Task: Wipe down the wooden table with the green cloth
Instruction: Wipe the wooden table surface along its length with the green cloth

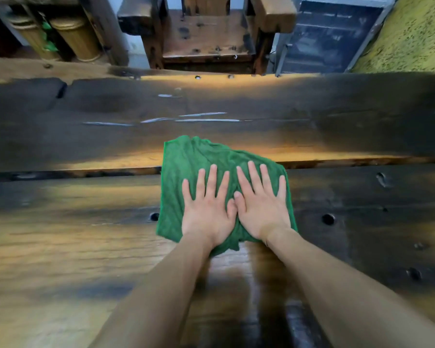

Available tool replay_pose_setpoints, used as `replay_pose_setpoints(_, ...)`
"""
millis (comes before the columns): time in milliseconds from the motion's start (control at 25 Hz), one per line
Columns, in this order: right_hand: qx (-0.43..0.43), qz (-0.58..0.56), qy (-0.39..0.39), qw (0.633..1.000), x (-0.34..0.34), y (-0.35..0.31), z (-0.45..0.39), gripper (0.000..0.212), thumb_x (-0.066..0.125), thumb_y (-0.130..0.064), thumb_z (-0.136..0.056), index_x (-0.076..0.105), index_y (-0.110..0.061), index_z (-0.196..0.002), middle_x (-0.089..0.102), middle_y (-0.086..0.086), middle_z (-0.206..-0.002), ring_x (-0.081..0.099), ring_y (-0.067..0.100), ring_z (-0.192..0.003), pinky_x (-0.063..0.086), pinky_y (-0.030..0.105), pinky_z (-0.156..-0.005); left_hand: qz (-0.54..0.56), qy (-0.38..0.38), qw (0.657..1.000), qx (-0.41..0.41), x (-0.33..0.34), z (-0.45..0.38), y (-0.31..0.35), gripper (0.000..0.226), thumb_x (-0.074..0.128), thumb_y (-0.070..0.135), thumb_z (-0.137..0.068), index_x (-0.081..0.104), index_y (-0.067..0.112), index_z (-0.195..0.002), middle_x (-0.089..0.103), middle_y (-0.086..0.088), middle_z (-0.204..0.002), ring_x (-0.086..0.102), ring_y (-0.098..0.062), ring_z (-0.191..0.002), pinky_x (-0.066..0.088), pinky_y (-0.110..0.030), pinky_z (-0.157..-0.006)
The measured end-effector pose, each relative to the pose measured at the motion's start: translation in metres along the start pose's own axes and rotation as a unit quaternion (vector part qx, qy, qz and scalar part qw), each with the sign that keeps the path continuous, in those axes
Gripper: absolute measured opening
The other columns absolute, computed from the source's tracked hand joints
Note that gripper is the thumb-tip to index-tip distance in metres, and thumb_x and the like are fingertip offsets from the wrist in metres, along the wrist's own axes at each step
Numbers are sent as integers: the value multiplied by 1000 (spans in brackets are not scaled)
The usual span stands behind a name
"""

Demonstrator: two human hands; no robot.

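Note:
A green cloth (pixel 199 156) lies spread and a little rumpled on the dark wooden table (pixel 86 234), across the gap between two planks. My left hand (pixel 207 209) presses flat on its near left part, fingers straight and spread. My right hand (pixel 260 204) presses flat beside it on the near right part, thumbs almost touching. Both forearms reach in from the bottom of the view.
Pale wet streaks (pixel 201 118) mark the far plank beyond the cloth. Round holes (pixel 328 219) dot the near plank. A heavy wooden chair (pixel 206 33) stands behind the table's far edge, bamboo-like cylinders (pixel 78 38) at far left, a yellow-green mat (pixel 407 38) at far right.

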State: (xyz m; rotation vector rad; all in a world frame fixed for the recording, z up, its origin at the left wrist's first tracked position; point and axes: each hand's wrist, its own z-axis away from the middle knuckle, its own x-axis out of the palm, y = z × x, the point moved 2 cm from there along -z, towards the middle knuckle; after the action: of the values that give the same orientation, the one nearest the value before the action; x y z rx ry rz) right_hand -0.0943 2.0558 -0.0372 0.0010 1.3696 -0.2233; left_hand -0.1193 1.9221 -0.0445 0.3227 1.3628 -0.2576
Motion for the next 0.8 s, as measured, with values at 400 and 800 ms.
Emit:
replay_pose_setpoints(400, -40, 14, -10, 999, 29, 5, 123, 69, -12, -48, -90, -11, -33, -157, -21, -5, -165, -22, 21, -151, -11, 57, -119, 9, -11, 1000, -26, 28, 128, 36, 74, -7, 48, -89, -6, 25, -159, -18, -4, -166, -17, -27, -152, -8, -59, -119)
replay_pose_setpoints(800, -56, 23, -17, 998, 51, 14, 236, 71, -12, -49, -89, -10, -33, -158, -19, -5, -165, -20, 21, -152, -12, 58, -118, 16, -7, 999, -32, 49, 242, 68, 74, -4, 48, -90, -1, 24, -160, -13, -5, -167, -14, -27, -153, -7, -58, -120)
